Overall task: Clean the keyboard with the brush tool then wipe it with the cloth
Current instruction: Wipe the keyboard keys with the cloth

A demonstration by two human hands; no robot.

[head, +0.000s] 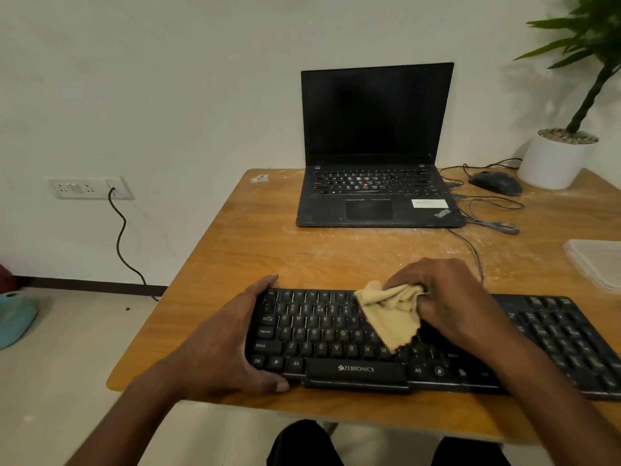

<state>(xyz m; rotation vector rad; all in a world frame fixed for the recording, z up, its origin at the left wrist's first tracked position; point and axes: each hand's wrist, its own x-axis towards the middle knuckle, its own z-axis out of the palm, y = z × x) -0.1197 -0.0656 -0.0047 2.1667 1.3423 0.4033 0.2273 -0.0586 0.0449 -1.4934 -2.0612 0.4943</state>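
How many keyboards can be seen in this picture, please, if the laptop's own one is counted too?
2. The black keyboard lies at the table's near edge, under both hands. The other is built into the open laptop at the far side of the table. None appears hidden.

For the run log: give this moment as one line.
stage: wiping | right hand: grips cloth | left hand: holds keyboard

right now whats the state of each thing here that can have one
keyboard: flat on table, cloth on its middle keys
cloth: bunched, gripped by right hand
left hand: holds keyboard's left end
laptop: lid open, screen dark
mouse: untouched beside laptop
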